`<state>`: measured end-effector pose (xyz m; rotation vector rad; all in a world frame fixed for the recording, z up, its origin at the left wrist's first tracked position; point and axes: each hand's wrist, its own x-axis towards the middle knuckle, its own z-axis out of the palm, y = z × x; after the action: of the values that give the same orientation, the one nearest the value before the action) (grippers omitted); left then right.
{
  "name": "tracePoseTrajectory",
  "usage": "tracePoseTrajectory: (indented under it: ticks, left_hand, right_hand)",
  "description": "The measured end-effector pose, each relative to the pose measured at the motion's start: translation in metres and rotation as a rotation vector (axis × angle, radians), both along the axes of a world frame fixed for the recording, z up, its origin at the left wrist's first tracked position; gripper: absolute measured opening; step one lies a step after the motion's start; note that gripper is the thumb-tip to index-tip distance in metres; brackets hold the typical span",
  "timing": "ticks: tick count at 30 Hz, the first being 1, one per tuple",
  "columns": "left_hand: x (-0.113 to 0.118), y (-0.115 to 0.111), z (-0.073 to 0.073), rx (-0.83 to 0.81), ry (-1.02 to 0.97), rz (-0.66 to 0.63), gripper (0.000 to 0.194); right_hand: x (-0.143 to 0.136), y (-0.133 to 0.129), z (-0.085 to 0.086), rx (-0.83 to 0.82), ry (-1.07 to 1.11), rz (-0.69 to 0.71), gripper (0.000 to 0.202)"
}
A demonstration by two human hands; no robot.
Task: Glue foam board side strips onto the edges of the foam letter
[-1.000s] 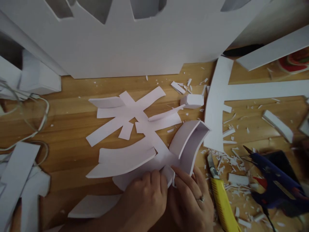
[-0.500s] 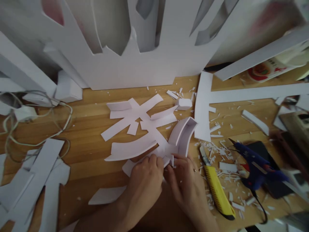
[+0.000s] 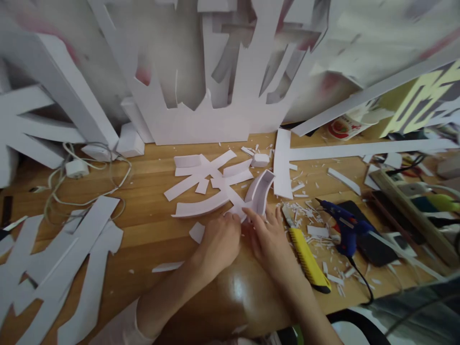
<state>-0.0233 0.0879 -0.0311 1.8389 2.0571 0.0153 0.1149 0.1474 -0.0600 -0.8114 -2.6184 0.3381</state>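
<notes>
A white foam-board character cutout [image 3: 212, 167] lies flat on the wooden table, with thin walls standing along some of its edges. At its near end my left hand [image 3: 222, 242] is closed, its curled fingertips gripping the board's edge. Close beside it, my right hand [image 3: 268, 239] holds the lower right part of the cutout, fingers around the foot of a curved upright wall [image 3: 261, 191]. Exactly what sits under the fingertips is hidden. A yellow utility knife [image 3: 305, 258] lies just right of my right hand.
A blue glue gun [image 3: 343, 223] rests on a dark phone-like slab [image 3: 373, 239] among foam scraps. White cut pieces [image 3: 86, 249] are piled at left, near a tangled cable [image 3: 53, 191]. A large cut-out foam sheet [image 3: 201, 127] leans at the back.
My view has tilted up and pulled back, showing more of the table. Both hands stay at the cutout's near end; my right fingers now reach further up around the curved wall.
</notes>
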Motion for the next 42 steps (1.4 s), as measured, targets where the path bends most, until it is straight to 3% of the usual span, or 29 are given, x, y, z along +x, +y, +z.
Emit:
tracePoseTrajectory:
  ticks: [7, 19, 33, 42]
  left_hand:
    - [-0.014, 0.009, 0.009, 0.000, -0.041, -0.073, 0.022]
    - [-0.016, 0.020, 0.012, -0.052, -0.009, -0.165, 0.021]
    - [-0.019, 0.021, 0.008, -0.069, -0.065, -0.148, 0.024]
    - [-0.006, 0.017, 0.011, -0.087, -0.028, -0.056, 0.027]
  right_hand:
    - [-0.002, 0.004, 0.000, -0.052, 0.023, -0.011, 0.061]
    - [-0.004, 0.003, -0.007, -0.071, 0.110, -0.030, 0.068]
    - [-0.007, 0.004, -0.002, -0.046, 0.031, 0.037, 0.028]
    - [-0.005, 0.004, -0.001, -0.070, 0.047, 0.014, 0.018]
